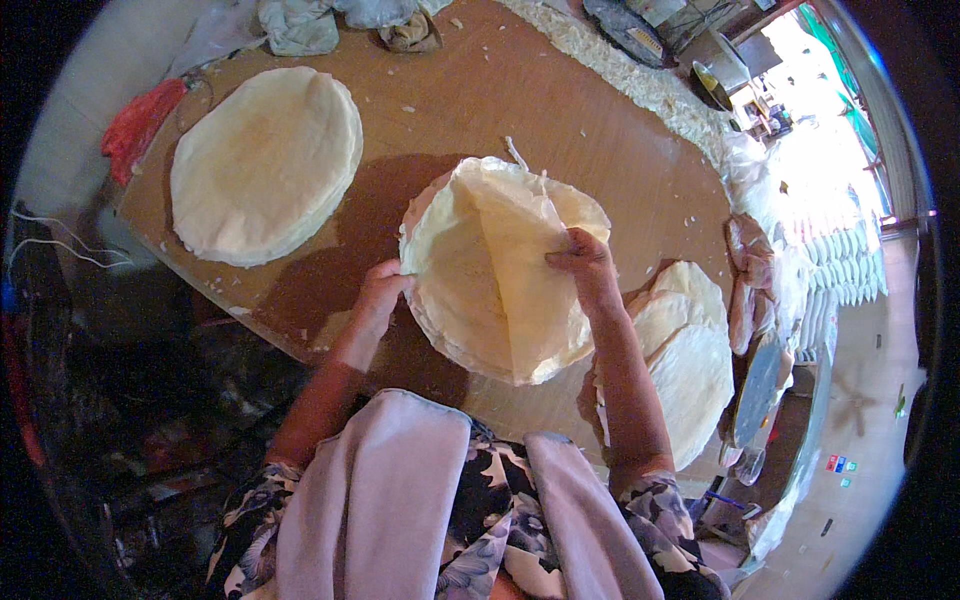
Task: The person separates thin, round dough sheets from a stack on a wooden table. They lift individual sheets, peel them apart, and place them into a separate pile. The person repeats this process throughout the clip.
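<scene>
Round, thin, pale sheets of flatbread or dough (pixel 457 262) are in front of me, above the brown tabletop. My left hand (pixel 388 289) pinches their left edge between thumb and fingers. On the right, my right hand (pixel 581 259) grips a thin sheet that is folded over across the middle; some fingertips are hidden. A thick stack of similar round sheets (pixel 266 165) lies at the table's left. More pale rounds (pixel 690 382) overlap at the right, partly behind my right forearm.
The brown table (pixel 420 90) has pale crumbs on it. Shredded pale pieces (pixel 630 97) line its far right edge. A red plastic bag (pixel 142 131) hangs at the left corner. Cloths and plastic bags (pixel 300 26) lie at the far edge, with a crumpled cloth (pixel 750 251) at the right.
</scene>
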Motion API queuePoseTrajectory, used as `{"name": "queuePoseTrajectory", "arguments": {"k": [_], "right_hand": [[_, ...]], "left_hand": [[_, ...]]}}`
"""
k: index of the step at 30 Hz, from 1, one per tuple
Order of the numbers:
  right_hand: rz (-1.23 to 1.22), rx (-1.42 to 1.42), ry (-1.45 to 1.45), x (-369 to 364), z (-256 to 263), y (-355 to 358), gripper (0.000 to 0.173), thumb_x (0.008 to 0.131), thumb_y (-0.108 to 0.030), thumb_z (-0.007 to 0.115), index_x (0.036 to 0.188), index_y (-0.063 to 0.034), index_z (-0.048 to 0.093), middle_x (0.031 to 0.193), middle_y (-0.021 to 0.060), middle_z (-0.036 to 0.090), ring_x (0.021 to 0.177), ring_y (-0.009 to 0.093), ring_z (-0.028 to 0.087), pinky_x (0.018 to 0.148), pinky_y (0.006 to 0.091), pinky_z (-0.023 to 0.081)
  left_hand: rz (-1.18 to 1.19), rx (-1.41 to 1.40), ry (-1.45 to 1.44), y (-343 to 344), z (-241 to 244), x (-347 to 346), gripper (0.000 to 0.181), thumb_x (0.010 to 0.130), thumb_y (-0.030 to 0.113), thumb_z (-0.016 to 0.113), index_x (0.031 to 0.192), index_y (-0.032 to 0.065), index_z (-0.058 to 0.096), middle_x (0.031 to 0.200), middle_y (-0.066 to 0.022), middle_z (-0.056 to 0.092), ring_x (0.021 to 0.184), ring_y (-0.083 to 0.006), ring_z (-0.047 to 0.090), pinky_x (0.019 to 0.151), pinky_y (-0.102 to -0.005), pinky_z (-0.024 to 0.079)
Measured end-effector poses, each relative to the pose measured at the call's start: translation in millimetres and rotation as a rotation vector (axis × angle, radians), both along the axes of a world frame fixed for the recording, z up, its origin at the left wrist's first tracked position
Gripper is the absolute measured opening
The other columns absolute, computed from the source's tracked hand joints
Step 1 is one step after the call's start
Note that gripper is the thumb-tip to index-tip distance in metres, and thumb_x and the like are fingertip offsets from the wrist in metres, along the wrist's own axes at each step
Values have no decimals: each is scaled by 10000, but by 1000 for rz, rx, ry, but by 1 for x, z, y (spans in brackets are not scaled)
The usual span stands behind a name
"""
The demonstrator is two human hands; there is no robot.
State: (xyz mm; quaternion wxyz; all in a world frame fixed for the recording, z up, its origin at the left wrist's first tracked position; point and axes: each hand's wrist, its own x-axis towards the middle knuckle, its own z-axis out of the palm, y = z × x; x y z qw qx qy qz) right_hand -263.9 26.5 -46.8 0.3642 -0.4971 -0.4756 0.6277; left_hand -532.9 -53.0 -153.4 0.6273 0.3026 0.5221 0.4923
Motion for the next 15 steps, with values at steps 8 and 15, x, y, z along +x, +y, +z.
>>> {"name": "queuePoseTrajectory", "arguments": {"k": [8,15], "right_hand": [[109,17,-65,-61,-65,-30,371,680,29,615,1039,10,524,874,57,584,781,160,545,693,276,461],[-36,-34,-37,51,7,31,159,720,-74,535,871,-38,571,766,44,568,694,160,529,644,291,444]], "left_hand": [[223,665,902,4,32,47,303,754,-19,469,1054,15,494,1020,-161,536,960,-310,505,848,-380,383],[-62,667,1515,3,-22,62,350,723,179,523,1051,57,510,1116,-107,467,1110,-283,392,856,-430,334]]}}
